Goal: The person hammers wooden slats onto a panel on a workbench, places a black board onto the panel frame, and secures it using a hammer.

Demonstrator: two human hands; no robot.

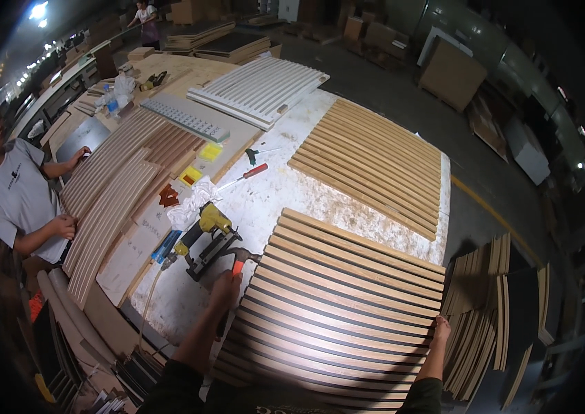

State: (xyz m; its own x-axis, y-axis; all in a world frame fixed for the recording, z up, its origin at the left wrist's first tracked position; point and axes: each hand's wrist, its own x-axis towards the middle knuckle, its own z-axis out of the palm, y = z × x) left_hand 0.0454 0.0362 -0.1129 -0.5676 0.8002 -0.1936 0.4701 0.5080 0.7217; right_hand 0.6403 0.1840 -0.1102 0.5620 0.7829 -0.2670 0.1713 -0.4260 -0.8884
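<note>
A slatted wood panel [334,297], light brown strips with dark grooves between them, lies on the white worktable directly before me. My left hand [226,286] is closed around the handle of a hammer [238,266] with an orange-red grip, beside the panel's left edge. Its dark head is close to a yellow-and-black nail gun [213,224] on the table. At the panel's right edge, my right hand [441,327] grips the rim, its fingers partly hidden. Farther off lies a second slatted panel [375,162].
A red-handled screwdriver [255,170], crumpled white cloth [194,203] and yellow pieces [191,176] lie left of centre. A white slatted panel [258,90] is at the back. A co-worker [20,186] stands left by more slatted panels [109,207]. Panel stacks [472,331] stand on the right.
</note>
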